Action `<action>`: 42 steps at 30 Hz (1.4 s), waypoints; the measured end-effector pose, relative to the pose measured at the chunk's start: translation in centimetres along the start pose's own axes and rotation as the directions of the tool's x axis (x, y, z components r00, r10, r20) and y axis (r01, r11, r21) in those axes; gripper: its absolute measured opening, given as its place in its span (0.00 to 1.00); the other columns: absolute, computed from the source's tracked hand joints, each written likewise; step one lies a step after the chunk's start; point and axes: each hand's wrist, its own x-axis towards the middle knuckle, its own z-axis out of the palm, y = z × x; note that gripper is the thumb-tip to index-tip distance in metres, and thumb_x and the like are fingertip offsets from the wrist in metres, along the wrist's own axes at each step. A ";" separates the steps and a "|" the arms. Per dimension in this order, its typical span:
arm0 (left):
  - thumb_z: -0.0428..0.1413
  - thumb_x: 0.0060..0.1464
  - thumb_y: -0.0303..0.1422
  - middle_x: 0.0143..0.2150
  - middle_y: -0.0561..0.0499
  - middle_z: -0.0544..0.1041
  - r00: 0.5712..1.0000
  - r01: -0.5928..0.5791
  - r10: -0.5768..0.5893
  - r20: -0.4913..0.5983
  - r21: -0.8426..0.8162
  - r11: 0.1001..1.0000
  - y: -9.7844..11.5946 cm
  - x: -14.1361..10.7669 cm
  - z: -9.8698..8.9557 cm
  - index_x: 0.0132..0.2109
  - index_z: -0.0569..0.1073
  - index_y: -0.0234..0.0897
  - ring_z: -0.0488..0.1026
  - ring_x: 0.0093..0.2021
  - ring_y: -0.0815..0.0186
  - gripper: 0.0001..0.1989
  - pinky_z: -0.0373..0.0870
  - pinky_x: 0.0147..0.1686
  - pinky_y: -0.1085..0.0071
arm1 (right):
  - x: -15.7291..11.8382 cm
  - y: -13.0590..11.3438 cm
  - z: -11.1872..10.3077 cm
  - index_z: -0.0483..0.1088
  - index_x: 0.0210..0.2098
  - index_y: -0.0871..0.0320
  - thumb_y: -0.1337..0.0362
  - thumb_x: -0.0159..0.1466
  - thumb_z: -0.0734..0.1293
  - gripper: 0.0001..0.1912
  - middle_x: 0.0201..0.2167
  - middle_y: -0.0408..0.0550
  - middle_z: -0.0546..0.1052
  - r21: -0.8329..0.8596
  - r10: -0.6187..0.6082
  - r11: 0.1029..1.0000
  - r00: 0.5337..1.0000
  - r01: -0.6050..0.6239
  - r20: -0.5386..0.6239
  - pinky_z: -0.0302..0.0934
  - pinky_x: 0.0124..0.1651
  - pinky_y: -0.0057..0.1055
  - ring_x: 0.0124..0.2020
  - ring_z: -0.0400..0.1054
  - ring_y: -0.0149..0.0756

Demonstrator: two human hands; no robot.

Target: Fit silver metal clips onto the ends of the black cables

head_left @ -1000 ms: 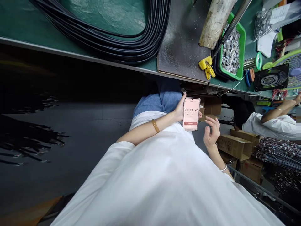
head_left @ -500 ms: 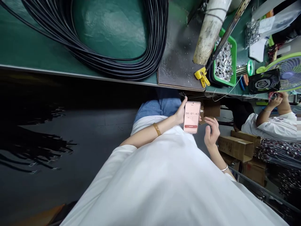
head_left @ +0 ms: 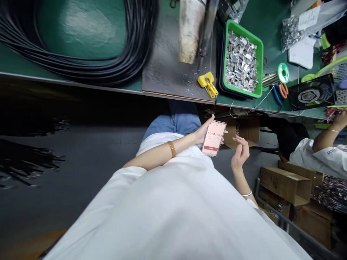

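A smartphone with a pink timer screen reading 00:01:43 lies tilted in my left hand. The thumb runs along its upper edge, and fingertips show past its right side. My right hand is raised just right of the phone, apart from it. Its fingers are bent loosely toward the screen and hold nothing. Above both hands, a yellow clamp rests on a dark board at the bench edge.
A coil of black cable covers the bench's left. Right of the board stand a green basket of metal pieces, a solder spool, orange-handled pliers and a fan. Cardboard boxes and another person's arm are at right.
My view has shifted, so the bench items sit differently in the frame. The phone has tilted slightly in my left hand. My right hand remains beside it, fingers a little more bent.
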 end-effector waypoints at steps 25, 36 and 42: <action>0.37 0.62 0.62 0.36 0.34 0.82 1.000 0.016 -0.016 -0.001 -0.022 1.000 -0.7 1.5 1.3 0.48 0.77 0.28 0.82 0.38 0.50 0.42 0.77 0.44 0.55 | -1.2 1.9 0.1 0.75 0.53 0.50 0.51 0.72 0.54 0.23 0.56 0.49 0.76 -0.029 -0.185 0.982 0.980 0.188 0.067 0.57 0.67 0.61 0.57 0.72 0.47; 0.37 0.56 0.68 0.38 0.35 0.82 0.999 0.048 -0.048 0.013 -0.020 0.999 -1.0 1.8 0.9 0.51 0.77 0.27 0.82 0.39 0.52 0.48 0.77 0.46 0.54 | -1.5 1.8 -0.1 0.71 0.60 0.50 0.51 0.73 0.52 0.25 0.65 0.49 0.68 -0.109 -0.183 0.975 0.978 0.193 0.099 0.55 0.68 0.61 0.64 0.65 0.50; 0.39 0.56 0.68 0.35 0.36 0.81 1.000 0.016 -0.016 -0.001 -0.041 0.999 -0.9 1.8 0.8 0.50 0.77 0.26 0.81 0.37 0.54 0.48 0.77 0.45 0.54 | -1.4 1.7 0.2 0.71 0.60 0.47 0.51 0.72 0.52 0.25 0.65 0.46 0.68 -0.084 -0.157 0.982 0.981 0.167 0.116 0.55 0.68 0.59 0.65 0.65 0.50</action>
